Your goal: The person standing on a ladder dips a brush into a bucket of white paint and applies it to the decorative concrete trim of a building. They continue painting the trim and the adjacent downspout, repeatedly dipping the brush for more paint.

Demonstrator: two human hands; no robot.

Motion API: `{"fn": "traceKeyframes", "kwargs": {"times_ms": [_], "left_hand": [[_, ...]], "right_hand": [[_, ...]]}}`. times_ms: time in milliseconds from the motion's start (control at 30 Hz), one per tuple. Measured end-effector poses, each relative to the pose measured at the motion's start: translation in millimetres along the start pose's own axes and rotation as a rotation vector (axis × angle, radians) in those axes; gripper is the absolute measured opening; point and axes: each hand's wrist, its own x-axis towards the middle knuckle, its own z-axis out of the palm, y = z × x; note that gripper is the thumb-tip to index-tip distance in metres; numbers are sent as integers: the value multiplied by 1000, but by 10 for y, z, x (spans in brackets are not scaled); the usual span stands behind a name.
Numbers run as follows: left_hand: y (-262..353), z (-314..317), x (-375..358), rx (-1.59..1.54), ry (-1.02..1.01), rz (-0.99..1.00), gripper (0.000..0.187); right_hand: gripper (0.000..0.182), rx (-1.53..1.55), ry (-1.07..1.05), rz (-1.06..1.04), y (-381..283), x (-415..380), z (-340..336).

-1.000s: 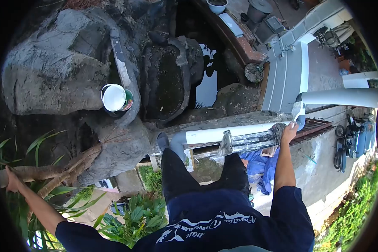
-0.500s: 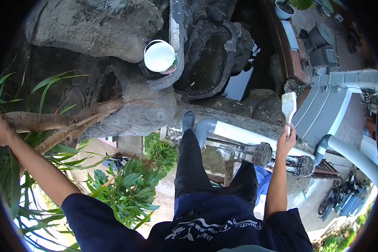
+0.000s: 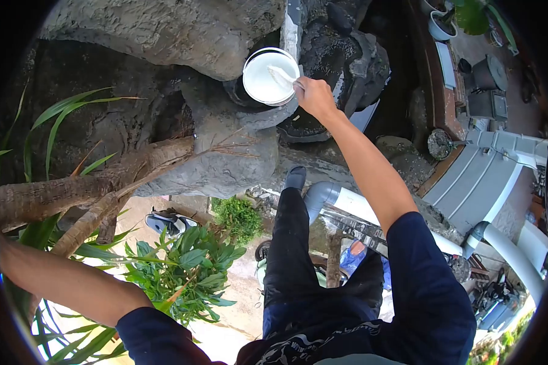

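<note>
My right hand (image 3: 315, 96) is closed round the handle of a white brush (image 3: 280, 77). The brush head is inside the white bucket (image 3: 269, 97), over its pale contents. That bucket stands on the grey rock ledge, near the top centre. At the far left edge my left arm reaches towards the brown tree trunk (image 3: 55, 193). The fingers of my left hand are hidden in the dark border, so their hold cannot be made out.
Large grey boulders (image 3: 164, 33) lie beyond the bucket. A white pipe (image 3: 357, 205) with grey elbows runs low on the right. Leafy plants (image 3: 186, 267) grow below the trunk. Dark water (image 3: 386, 36) lies at the upper right.
My right hand has moved up and left with the brush, from above the pipe to the bucket. The view has shifted, and my left hand is now out of clear sight.
</note>
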Motion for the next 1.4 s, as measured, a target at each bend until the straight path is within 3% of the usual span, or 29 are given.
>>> {"fn": "traceKeyframes", "kwargs": {"times_ms": [67, 167, 533, 633, 900, 1033, 1400], "left_hand": [[-166, 80, -85, 22, -1, -11, 32], [-418, 171, -274, 57, -2, -36, 32], [-802, 246, -656, 180, -4, -69, 34], [-755, 210, -662, 197, 2, -67, 34], [-463, 292, -537, 160, 58, -70, 35], [-396, 302, -507, 166, 69, -59, 35], [-137, 20, -297, 167, 138, -85, 36]], "right_hand": [[21, -137, -196, 34, 36, 331, 348], [21, -267, -316, 97, 104, 648, 818], [29, -339, -456, 161, 268, 934, 1654], [30, -252, -472, 171, 365, 1025, 1717], [23, 45, -200, 517, 549, 993, 1660], [21, 247, -270, 698, 305, 964, 1448], [12, 827, -222, 835, 144, 671, 765]]}}
